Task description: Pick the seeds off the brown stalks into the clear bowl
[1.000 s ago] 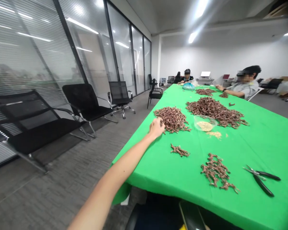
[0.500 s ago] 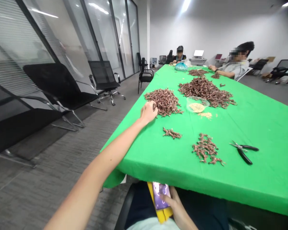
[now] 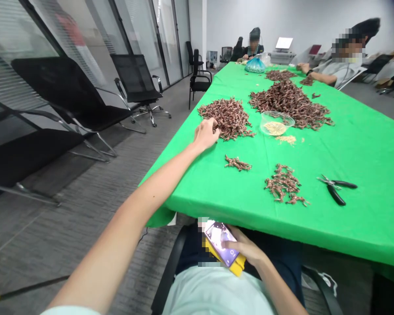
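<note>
My left hand (image 3: 206,132) rests on the table at the near left edge of a pile of small brown twisted pieces (image 3: 228,116). Its fingers are curled in against the pile, and what they hold, if anything, is hidden. Below the table edge, over my lap, my right hand (image 3: 239,246) grips a smartphone (image 3: 220,238) with a lit screen, thumb on the glass. Something yellow (image 3: 239,266) shows under the phone. Two smaller groups of the brown pieces, a little cluster (image 3: 237,163) and a spread-out one (image 3: 284,184), lie nearer to me.
Pliers with black handles (image 3: 336,188) lie at the right on the green tablecloth (image 3: 354,148). A clear bowl (image 3: 287,120) holds pale grains, with some spilled beside it. Behind it rises a bigger brown pile (image 3: 290,103). Other people sit farther along the table. Chairs (image 3: 138,78) stand at left.
The view has tipped downward, showing more of my lap. The phone now lies more slanted, and its lit screen shows more fully. My left hand stays at the same pile.
</note>
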Action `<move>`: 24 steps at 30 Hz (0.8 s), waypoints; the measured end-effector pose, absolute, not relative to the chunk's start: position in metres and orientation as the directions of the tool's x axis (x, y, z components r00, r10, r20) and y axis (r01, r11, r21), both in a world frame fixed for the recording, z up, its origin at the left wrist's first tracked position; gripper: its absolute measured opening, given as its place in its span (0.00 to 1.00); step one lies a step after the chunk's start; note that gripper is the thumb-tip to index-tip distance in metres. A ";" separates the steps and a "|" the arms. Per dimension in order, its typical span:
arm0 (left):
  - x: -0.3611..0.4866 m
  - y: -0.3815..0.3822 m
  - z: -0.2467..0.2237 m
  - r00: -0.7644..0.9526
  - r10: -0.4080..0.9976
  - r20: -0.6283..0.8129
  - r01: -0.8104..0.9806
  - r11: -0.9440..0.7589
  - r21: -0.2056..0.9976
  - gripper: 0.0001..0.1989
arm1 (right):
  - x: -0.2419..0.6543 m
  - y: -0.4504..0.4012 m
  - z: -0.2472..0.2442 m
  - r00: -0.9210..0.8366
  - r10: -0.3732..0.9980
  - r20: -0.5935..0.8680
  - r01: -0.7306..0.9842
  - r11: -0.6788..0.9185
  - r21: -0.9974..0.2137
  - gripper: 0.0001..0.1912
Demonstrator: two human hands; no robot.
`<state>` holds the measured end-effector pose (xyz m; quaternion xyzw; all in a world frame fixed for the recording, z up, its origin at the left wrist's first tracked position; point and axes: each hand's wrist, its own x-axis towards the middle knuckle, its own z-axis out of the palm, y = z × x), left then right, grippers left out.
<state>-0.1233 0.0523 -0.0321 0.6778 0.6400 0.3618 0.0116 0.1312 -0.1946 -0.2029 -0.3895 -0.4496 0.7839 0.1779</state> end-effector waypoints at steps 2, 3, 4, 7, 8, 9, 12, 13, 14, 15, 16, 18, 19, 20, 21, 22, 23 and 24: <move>-0.123 0.053 -0.033 -0.084 0.875 0.476 0.854 -0.183 0.487 0.10 | 0.132 -0.193 -0.203 -0.678 0.600 -0.424 0.081 -0.513 -0.855 0.39; -0.123 0.052 -0.032 -0.086 0.875 0.477 0.856 -0.180 0.484 0.10 | 0.132 -0.193 -0.204 -0.693 0.592 -0.412 0.081 -0.504 -0.860 0.40; -0.123 0.052 -0.032 -0.085 0.875 0.476 0.860 -0.176 0.479 0.10 | 0.132 -0.193 -0.204 -0.698 0.591 -0.405 0.079 -0.498 -0.864 0.40; -0.122 0.051 -0.031 -0.085 0.876 0.474 0.869 -0.167 0.465 0.10 | 0.131 -0.192 -0.207 -0.685 0.604 -0.408 0.087 -0.489 -0.868 0.38; -0.122 0.051 -0.031 -0.084 0.874 0.478 0.872 -0.168 0.461 0.10 | 0.130 -0.192 -0.209 -0.678 0.610 -0.410 0.092 -0.483 -0.871 0.36; -0.122 0.051 -0.031 -0.084 0.871 0.484 0.873 -0.170 0.457 0.10 | 0.130 -0.191 -0.211 -0.672 0.614 -0.415 0.102 -0.478 -0.872 0.35; -0.123 0.053 -0.033 -0.079 0.864 0.497 0.873 -0.181 0.452 0.10 | 0.132 -0.187 -0.217 -0.648 0.617 -0.447 0.148 -0.474 -0.868 0.35; -0.123 0.053 -0.033 -0.078 0.866 0.494 0.873 -0.180 0.454 0.10 | 0.133 -0.186 -0.218 -0.642 0.615 -0.459 0.163 -0.475 -0.865 0.35; -0.123 0.053 -0.034 -0.078 0.869 0.489 0.872 -0.178 0.455 0.10 | 0.134 -0.184 -0.220 -0.637 0.613 -0.467 0.176 -0.475 -0.862 0.35; -0.123 0.053 -0.034 -0.077 0.871 0.485 0.872 -0.177 0.457 0.10 | 0.135 -0.184 -0.221 -0.636 0.613 -0.469 0.183 -0.471 -0.863 0.35; -0.123 0.053 -0.034 -0.076 0.872 0.483 0.871 -0.178 0.458 0.10 | 0.137 -0.183 -0.222 -0.635 0.616 -0.466 0.186 -0.464 -0.866 0.34; -0.123 0.053 -0.034 -0.076 0.871 0.486 0.865 -0.185 0.466 0.10 | 0.140 -0.182 -0.224 -0.646 0.613 -0.455 0.184 -0.453 -0.872 0.33; -0.123 0.053 -0.034 -0.077 0.870 0.487 0.861 -0.188 0.472 0.10 | 0.141 -0.182 -0.225 -0.655 0.608 -0.448 0.177 -0.453 -0.874 0.33; -0.123 0.053 -0.034 -0.079 0.871 0.484 0.857 -0.188 0.479 0.10 | 0.143 -0.183 -0.226 -0.666 0.600 -0.443 0.165 -0.460 -0.872 0.34; -0.123 0.052 -0.033 -0.082 0.873 0.480 0.853 -0.188 0.486 0.10 | 0.145 -0.183 -0.228 -0.677 0.591 -0.438 0.150 -0.473 -0.868 0.35; -0.122 0.052 -0.033 -0.083 0.875 0.477 0.851 -0.187 0.491 0.09 | 0.146 -0.184 -0.229 -0.684 0.587 -0.434 0.129 -0.488 -0.863 0.36; -0.122 0.052 -0.033 -0.085 0.876 0.475 0.850 -0.185 0.494 0.09 | 0.147 -0.186 -0.230 -0.684 0.588 -0.432 0.108 -0.505 -0.857 0.37; -0.122 0.052 -0.032 -0.086 0.875 0.476 0.850 -0.185 0.494 0.09 | 0.147 -0.188 -0.231 -0.677 0.595 -0.433 0.087 -0.519 -0.850 0.38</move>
